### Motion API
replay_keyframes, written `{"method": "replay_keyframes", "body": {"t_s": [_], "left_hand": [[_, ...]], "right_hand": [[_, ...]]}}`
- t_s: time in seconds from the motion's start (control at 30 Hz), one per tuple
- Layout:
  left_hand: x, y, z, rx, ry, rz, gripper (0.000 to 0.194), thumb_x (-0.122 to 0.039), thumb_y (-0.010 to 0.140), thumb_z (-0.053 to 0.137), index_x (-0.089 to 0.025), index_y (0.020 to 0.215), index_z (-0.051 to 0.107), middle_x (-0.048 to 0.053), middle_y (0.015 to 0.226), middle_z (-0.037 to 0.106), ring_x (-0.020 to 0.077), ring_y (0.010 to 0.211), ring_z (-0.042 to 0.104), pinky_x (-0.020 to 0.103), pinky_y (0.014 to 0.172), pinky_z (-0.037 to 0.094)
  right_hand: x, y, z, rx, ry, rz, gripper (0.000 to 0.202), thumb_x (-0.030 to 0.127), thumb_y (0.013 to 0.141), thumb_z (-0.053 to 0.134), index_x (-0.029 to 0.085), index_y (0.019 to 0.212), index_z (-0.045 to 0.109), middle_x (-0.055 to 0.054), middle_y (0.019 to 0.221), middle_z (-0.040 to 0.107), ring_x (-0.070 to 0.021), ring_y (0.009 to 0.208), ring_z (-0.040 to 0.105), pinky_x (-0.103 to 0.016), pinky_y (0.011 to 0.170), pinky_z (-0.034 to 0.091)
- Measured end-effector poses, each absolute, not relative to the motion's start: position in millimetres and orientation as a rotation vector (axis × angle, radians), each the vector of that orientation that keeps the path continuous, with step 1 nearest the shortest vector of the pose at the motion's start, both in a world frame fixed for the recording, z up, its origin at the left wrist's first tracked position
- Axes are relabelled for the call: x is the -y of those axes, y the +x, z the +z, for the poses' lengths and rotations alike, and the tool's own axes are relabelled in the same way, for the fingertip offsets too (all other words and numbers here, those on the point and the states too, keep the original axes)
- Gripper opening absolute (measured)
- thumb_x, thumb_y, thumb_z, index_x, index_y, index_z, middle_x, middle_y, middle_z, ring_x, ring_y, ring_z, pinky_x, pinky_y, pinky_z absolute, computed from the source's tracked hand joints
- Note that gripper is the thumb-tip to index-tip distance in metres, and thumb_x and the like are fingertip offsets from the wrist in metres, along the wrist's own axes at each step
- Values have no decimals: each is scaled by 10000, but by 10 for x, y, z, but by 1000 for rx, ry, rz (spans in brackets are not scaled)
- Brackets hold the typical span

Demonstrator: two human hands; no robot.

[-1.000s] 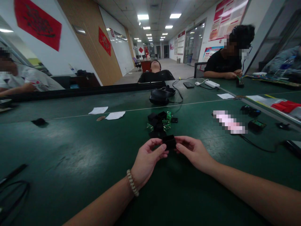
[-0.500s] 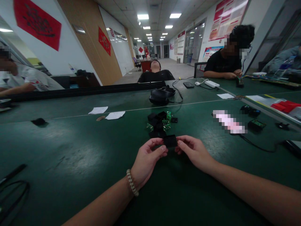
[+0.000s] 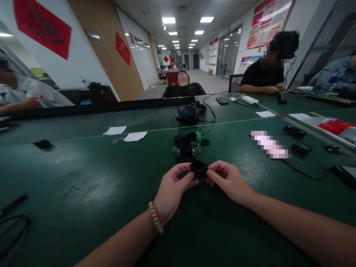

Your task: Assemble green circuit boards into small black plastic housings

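Note:
A small black open-topped box (image 3: 199, 170) is held between my two hands, its hollow inside showing. My left hand (image 3: 172, 191), with a beaded bracelet at the wrist, pinches its left side between thumb and fingers. On the opposite side, my right hand (image 3: 229, 182) grips the right corner with thumb and fingertips. Just beyond the box lies a pile of black housings (image 3: 184, 141) mixed with green circuit boards (image 3: 197, 148). A small black piece (image 3: 205, 142) rests at the pile's right edge.
On the green table (image 3: 91, 230) are a black bag (image 3: 190, 112), white papers (image 3: 135, 136), a phone (image 3: 222, 101), a white adapter (image 3: 249, 99), a blurred-out pink item (image 3: 269, 145) and a green-topped module (image 3: 302, 148). Cables lie at the left. Several people are around the table.
The black box has been tilted and turned in my fingers, so its open top and hollow inside now show. Both hands keep hold of it.

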State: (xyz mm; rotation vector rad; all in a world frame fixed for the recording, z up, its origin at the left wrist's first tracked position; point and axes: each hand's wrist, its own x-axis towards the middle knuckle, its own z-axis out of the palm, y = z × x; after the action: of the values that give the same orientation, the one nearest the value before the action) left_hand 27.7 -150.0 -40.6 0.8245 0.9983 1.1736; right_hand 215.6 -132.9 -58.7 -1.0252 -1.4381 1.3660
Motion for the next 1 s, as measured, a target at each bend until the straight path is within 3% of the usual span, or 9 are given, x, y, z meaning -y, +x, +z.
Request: {"method": "replay_keyframes", "body": {"t_s": [0.3, 0.47, 0.67, 0.83, 1.0], "left_hand": [[1475, 240, -414, -995, 861, 1100, 439, -156, 721, 812, -181, 1143, 693, 101, 1214, 680, 241, 1076, 646, 397, 957, 516], [1478, 232, -435, -1034, 869, 1106, 403, -202, 747, 806, -174, 1137, 704, 92, 1140, 709, 223, 1071, 640, 392, 1007, 486], [1483, 263, -421, -1017, 808, 1112, 220, -250, 798, 761, -124, 977, 750, 112, 1058, 734, 197, 939, 674, 327, 867, 547], [1465, 271, -422, -1016, 805, 1110, 187, -282, 823, 738, -122, 919, 746, 95, 943, 748, 180, 853, 690, 281, 744, 559], [1457, 261, -427, -1009, 810, 1083, 203, -309, 851, 710, -116, 914, 719, 90, 885, 750, 184, 833, 706, 285, 743, 563]], "right_hand": [[1337, 2182, -568, 1480, -1008, 1344, 200, 374, 842, 701, 185, 881, 647, 2, 721, 664, -148, 662, 625, -288, 621, 511], [1344, 2195, -564, 1504, -1005, 1309, 168, 357, 857, 679, 190, 843, 671, 2, 730, 651, -145, 674, 599, -286, 645, 488], [1337, 2188, -586, 1475, -947, 1244, 145, 346, 836, 693, 203, 860, 682, -8, 809, 633, -146, 687, 580, -289, 641, 476], [1329, 2182, -606, 1465, -914, 1255, 140, 317, 820, 705, 206, 906, 703, -19, 867, 643, -146, 732, 602, -292, 671, 495], [1329, 2179, -607, 1459, -902, 1266, 176, 281, 814, 707, 211, 975, 714, -20, 865, 651, -145, 740, 610, -299, 682, 513]]}}
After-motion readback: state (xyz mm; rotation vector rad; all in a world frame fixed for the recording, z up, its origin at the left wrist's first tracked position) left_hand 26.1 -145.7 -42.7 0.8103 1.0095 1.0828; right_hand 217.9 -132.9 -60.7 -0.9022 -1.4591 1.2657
